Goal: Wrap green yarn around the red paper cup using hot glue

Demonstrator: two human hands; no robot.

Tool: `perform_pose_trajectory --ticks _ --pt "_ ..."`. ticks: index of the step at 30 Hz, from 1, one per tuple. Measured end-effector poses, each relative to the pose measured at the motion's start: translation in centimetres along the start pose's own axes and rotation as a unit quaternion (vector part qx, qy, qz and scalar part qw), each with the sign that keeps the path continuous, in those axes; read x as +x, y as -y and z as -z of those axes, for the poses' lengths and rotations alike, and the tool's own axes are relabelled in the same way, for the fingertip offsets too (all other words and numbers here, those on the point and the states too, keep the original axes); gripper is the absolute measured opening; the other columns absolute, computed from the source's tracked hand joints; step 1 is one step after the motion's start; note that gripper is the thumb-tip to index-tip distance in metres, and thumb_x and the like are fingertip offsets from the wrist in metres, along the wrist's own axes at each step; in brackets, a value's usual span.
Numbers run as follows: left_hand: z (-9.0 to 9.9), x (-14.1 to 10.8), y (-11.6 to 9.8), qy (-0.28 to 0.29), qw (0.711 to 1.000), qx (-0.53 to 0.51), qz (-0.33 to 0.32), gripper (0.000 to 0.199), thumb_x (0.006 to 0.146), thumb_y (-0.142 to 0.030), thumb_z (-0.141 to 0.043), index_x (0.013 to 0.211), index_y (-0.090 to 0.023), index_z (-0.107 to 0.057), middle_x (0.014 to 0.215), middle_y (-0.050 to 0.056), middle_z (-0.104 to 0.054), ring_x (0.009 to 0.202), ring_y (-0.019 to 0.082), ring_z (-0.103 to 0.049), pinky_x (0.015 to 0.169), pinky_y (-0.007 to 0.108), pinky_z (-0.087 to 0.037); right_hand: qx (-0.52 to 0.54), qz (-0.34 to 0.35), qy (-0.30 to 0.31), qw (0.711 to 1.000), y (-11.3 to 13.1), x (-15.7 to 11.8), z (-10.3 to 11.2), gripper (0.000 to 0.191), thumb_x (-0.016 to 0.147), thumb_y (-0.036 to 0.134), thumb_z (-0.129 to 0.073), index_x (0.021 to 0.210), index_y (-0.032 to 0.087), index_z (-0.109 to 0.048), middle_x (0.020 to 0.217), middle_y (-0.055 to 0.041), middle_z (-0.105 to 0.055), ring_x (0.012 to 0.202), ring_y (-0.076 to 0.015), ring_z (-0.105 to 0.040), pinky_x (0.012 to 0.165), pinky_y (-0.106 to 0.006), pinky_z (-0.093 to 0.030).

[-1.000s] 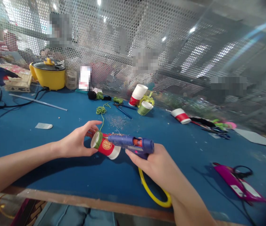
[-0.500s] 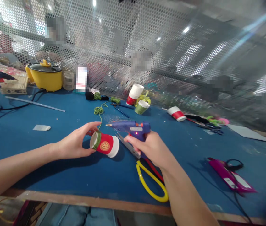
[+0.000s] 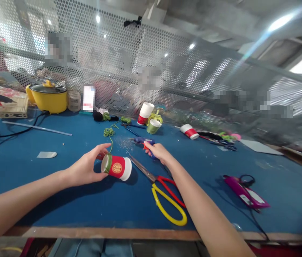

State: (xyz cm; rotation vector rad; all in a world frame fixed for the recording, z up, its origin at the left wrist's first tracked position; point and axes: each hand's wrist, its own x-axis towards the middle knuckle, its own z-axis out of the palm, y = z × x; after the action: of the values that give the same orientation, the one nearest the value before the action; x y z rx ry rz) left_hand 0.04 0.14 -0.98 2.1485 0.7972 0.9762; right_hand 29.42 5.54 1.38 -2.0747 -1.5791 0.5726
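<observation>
While the left hand [image 3: 85, 167], half curled, is holding a paper cup [image 3: 120, 170] by its yarn-wrapped rim above the tabletop [image 3: 73, 205], the right hand [image 3: 159, 151] is gripping a glue gun [image 3: 141, 140] farther forward. Work is apparently sitting between gluing and winding green yarn [image 3: 109, 132]; the next move is probably calling for a free right hand. A round gold emblem [image 3: 117, 167] is marking the cup's red band [image 3: 123, 165], its characters not reading clearly.
</observation>
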Motion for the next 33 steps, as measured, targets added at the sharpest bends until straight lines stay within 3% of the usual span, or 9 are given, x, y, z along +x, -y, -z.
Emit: perform_pose_trajectory --ticks 4,7,9,11,15,18,22,27,33 --pt "0.0 0.1 -0.1 0.004 1.000 0.004 -0.006 0.071 0.067 -0.018 -0.061 0.130 -0.020 -0.028 0.109 0.008 -0.052 0.096 0.020 -0.058 0.089 0.037 -0.048 -0.092 0.012 -0.062 0.994 1.5 -0.8 0.3 0.031 0.076 0.036 -0.058 0.056 0.012 -0.060 0.075 -0.0197 -0.066 0.080 -0.0276 -0.061 0.068 -0.032 -0.041" --pt "0.0 0.1 -0.2 0.006 1.000 0.018 -0.016 0.073 0.067 -0.017 -0.061 0.131 -0.019 -0.026 0.110 0.008 -0.053 0.097 0.020 -0.057 0.090 0.037 -0.048 -0.120 0.068 -0.069 0.988 4.0 -2.7 0.4 0.029 0.076 0.042 -0.057 0.067 0.015 -0.063 0.083 -0.0149 -0.067 0.087 -0.0261 -0.060 0.073 -0.031 -0.040" --pt "-0.1 0.0 -0.2 0.008 0.999 0.038 -0.029 0.074 0.067 -0.016 -0.061 0.132 -0.019 -0.025 0.112 0.009 -0.053 0.100 0.021 -0.056 0.091 0.037 -0.047 -0.094 0.175 0.021 0.980 5.8 -4.2 -0.1 0.040 0.082 0.050 -0.045 0.072 0.017 -0.064 0.076 -0.0091 -0.068 0.075 -0.0208 -0.061 0.068 -0.029 -0.041" --pt "-0.1 -0.1 -0.3 0.012 0.997 0.063 -0.050 0.074 0.068 -0.015 -0.060 0.133 -0.020 -0.024 0.115 0.010 -0.052 0.103 0.022 -0.055 0.092 0.038 -0.046 -0.026 0.218 0.133 0.967 7.4 -5.3 -1.0 0.049 0.085 0.054 -0.037 0.073 0.016 -0.065 0.075 -0.0067 -0.068 0.070 -0.0167 -0.060 0.066 -0.026 -0.041" --pt "0.1 -0.3 -0.7 0.025 0.989 0.114 -0.092 0.072 0.071 -0.015 -0.058 0.133 -0.022 -0.022 0.122 0.011 -0.050 0.108 0.023 -0.053 0.093 0.039 -0.045 0.051 0.152 0.295 0.942 9.2 -6.1 -3.4 0.049 0.082 0.052 -0.044 0.058 0.013 -0.060 0.055 -0.0018 -0.059 0.049 -0.0102 -0.049 0.050 -0.023 -0.037" --pt "0.3 -0.4 -1.0 0.031 0.983 0.142 -0.112 0.070 0.073 -0.014 -0.057 0.133 -0.021 -0.021 0.127 0.012 -0.046 0.111 0.024 -0.050 0.094 0.041 -0.044 0.164 0.081 0.348 0.920 9.6 -5.9 -4.6 0.033 0.081 0.033 -0.052 0.055 0.014 -0.055 0.052 0.0016 -0.055 0.048 -0.0080 -0.047 0.050 -0.021 -0.037" --pt "0.4 -0.4 -1.2 0.034 0.980 0.154 -0.121 0.069 0.074 -0.013 -0.056 0.133 -0.022 -0.022 0.122 0.010 -0.049 0.110 0.024 -0.050 0.094 0.040 -0.043 0.300 0.061 0.303 0.902 9.3 -5.7 -4.7 0.014 0.074 0.016 -0.058 0.060 0.014 -0.057 0.056 0.0024 -0.058 0.052 -0.0070 -0.050 0.054 -0.020 -0.040" --pt "0.3 -0.4 -1.0 0.027 0.989 0.119 -0.085 0.072 0.071 -0.015 -0.058 0.133 -0.022 -0.023 0.119 0.009 -0.051 0.108 0.023 -0.052 0.094 0.039 -0.043 0.376 0.139 0.195 0.895 8.7 -5.6 -3.2 0.015 0.069 0.026 -0.063 0.062 0.014 -0.058 0.062 0.0009 -0.059 0.057 -0.0075 -0.050 0.052 -0.020 -0.037" --pt "0.2 0.0 -1.2 0.017 0.999 0.027 -0.003 0.069 0.065 -0.018 -0.062 0.127 -0.018 -0.031 0.106 0.008 -0.056 0.095 0.020 -0.058 0.087 0.036 -0.048 0.480 0.148 0.195 0.842 8.7 -6.5 -1.2 0.017 0.070 0.028 -0.065 0.070 0.015 -0.054 0.065 0.0022 -0.060 0.050 -0.0047 -0.049 0.045 -0.018 -0.036"
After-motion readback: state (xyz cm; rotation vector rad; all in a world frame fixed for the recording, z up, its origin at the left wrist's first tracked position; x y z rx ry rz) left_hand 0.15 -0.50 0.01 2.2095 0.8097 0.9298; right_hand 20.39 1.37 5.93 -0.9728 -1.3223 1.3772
